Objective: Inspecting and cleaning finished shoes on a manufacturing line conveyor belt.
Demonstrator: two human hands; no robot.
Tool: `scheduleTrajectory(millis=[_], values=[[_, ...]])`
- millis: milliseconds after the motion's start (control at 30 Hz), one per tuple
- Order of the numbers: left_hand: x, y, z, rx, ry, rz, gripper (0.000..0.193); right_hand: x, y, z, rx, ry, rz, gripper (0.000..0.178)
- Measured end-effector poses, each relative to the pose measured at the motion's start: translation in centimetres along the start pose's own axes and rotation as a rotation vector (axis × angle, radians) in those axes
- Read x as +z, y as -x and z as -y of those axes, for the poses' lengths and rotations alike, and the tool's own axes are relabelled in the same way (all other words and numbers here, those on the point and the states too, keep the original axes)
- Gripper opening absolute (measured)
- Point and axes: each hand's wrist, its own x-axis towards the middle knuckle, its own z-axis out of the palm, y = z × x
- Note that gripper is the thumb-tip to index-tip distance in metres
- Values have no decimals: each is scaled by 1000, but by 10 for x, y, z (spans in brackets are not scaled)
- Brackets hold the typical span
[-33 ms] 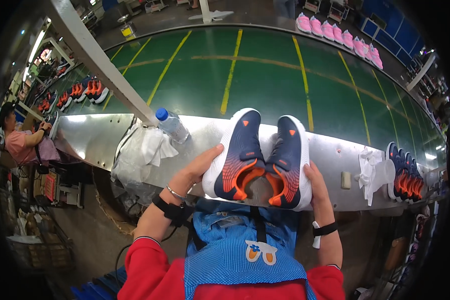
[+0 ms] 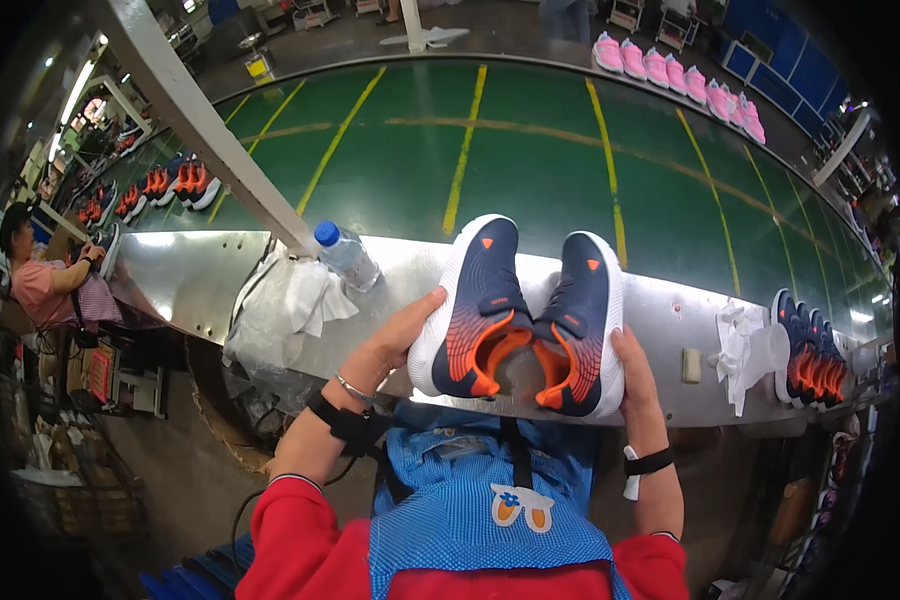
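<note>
Two navy sneakers with orange lining and white soles are held side by side above the metal ledge, toes pointing away from me and heels near. My left hand (image 2: 407, 325) is closed on the outer side of the left sneaker (image 2: 477, 310), its thumb along the white sole. My right hand (image 2: 635, 372) grips the right sneaker (image 2: 582, 325) by its outer sole in the same way. The heels sit closer together than the toes, and both orange openings face me. Most of the fingers are hidden beneath the soles.
A blue-capped bottle (image 2: 347, 256) and white cloth and plastic (image 2: 295, 300) lie left on the metal ledge (image 2: 195, 270). An eraser-like block (image 2: 691, 366), white gloves (image 2: 738, 350) and more navy sneakers (image 2: 808, 350) are right. Beyond runs a green conveyor (image 2: 530, 170); a co-worker (image 2: 45, 270) sits far left.
The toes of the two sneakers have spread slightly farther apart. Both hands keep their hold.
</note>
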Motion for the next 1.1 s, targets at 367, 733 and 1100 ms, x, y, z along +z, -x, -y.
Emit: scheduleTrajectory(millis=[367,733,1100], values=[[22,-31,4,91,551,118,48,44,-21,3,-93,-660,-7,43],[56,-18,9,90,834,260,36,64,-22,-6,-24,-882,2,44],[60,-26,27,101,854,111,35,66,-18,-15,-7,-981,58,44]])
